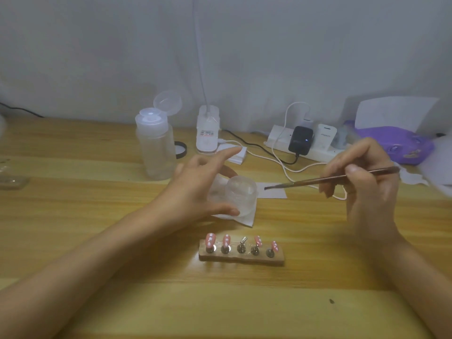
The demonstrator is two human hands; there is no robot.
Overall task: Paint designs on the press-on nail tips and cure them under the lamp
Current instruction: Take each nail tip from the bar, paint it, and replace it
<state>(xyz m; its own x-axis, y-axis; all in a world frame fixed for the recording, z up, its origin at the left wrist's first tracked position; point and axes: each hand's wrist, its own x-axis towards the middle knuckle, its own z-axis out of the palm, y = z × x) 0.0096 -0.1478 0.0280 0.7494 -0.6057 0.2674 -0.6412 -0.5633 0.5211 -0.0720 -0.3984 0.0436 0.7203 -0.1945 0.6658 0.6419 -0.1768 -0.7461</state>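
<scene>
Far left: clear pump bottle [155, 143], flip cap open, on the wooden surface [73, 216]. No label visible on it. Black ring lid [181, 150] just behind it.

White lamp base [207, 133] further back has a red-and-white sticker, print too blurred to read.

Left hand [195, 189]: grip wide, fingers spread over a small clear jar [241, 192], thumb down at the jar's base. Can't tell if it's actually gripping. The jar sits on a white wipe [248, 217].

Near edge, centre: wooden holder block [241, 256] with five metal stands. Nail tips [210, 239] are on four of them, pink with white dots. The middle stand is bare.

Back right: power strip [320, 152] with a black adapter [300, 140], blue LED lit. The white adapter [326, 137] has grey lettering, illegible.

Right hand [367, 182]: grip closed on a brush [330, 178], pen-style, bristles pointing left over a white paper slip [275, 193].

Purple object [396, 145] far right.
</scene>
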